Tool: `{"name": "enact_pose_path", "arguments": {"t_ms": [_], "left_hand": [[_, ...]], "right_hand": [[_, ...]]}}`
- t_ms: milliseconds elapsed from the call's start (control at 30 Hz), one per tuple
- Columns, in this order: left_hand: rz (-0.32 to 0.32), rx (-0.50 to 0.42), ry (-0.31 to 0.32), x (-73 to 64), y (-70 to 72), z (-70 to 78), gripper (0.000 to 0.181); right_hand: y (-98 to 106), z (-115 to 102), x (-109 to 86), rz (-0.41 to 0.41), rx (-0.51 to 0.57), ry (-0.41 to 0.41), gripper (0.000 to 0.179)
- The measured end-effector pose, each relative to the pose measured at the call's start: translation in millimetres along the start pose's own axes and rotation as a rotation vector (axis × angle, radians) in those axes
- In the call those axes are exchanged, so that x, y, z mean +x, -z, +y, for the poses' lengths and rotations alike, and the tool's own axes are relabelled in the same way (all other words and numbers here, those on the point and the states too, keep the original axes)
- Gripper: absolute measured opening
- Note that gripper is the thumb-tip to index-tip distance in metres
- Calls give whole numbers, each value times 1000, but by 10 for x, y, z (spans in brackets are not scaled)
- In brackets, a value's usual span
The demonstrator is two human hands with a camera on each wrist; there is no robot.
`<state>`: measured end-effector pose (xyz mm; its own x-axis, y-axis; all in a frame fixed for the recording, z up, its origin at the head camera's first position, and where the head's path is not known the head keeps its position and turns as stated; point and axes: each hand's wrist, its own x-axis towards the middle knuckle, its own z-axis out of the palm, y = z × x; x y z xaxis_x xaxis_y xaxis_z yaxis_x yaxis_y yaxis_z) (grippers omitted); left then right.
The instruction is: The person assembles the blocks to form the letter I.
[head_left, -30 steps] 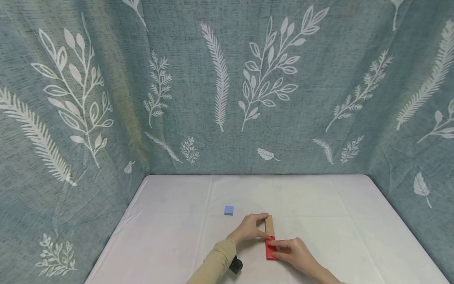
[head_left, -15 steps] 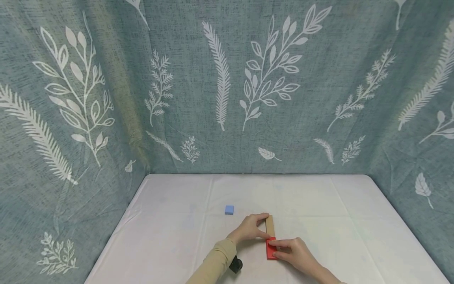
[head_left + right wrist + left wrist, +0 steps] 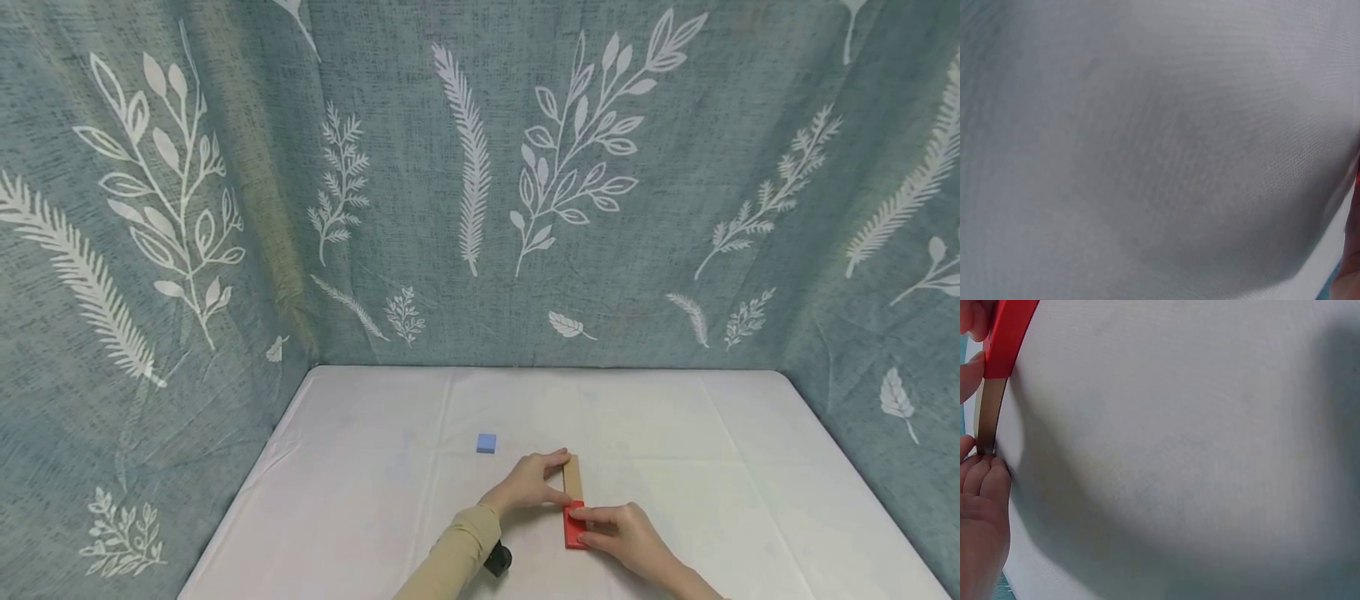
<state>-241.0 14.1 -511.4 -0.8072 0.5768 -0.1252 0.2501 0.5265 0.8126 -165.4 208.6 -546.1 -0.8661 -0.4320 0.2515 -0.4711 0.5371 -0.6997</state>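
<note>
A narrow wooden block (image 3: 572, 477) lies on the white table in the head view, end to end with a red block (image 3: 574, 537) nearer the person. My left hand (image 3: 527, 482) grips the wooden block along its length, fingers at the far end and thumb near the joint with the red one. From the right, my right hand (image 3: 626, 533) holds the red block, finger and thumb on its top and side. In the left wrist view, curled fingers (image 3: 985, 481) meet the wooden strip (image 3: 990, 415), below the red block (image 3: 1007, 340). Only a hand edge (image 3: 1350, 250) shows in the right wrist view.
A small blue block (image 3: 486, 443) sits on the table, behind and left of the left hand. The white-covered table (image 3: 360, 500) ends at a green leaf-patterned curtain (image 3: 420, 208). A black device (image 3: 498, 558) is at the left wrist.
The head view has shifted very slightly. Both hands and the blocks keep their places relative to each other.
</note>
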Motion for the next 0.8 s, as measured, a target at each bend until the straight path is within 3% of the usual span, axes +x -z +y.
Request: {"name": "enact_pose_path", "arguments": {"t_ms": [167,500,800], "left_hand": [[-13,35,-8,5,15,4,66],[-22,74,-1,12,33,10,66],[-19,96,5,41,19,-47,66]], "right_hand": [[5,-3,7,7,-12,17,27],[43,-61,38,-26,24,-33,27],[38,-80,77,-8,52,-42,24]]}}
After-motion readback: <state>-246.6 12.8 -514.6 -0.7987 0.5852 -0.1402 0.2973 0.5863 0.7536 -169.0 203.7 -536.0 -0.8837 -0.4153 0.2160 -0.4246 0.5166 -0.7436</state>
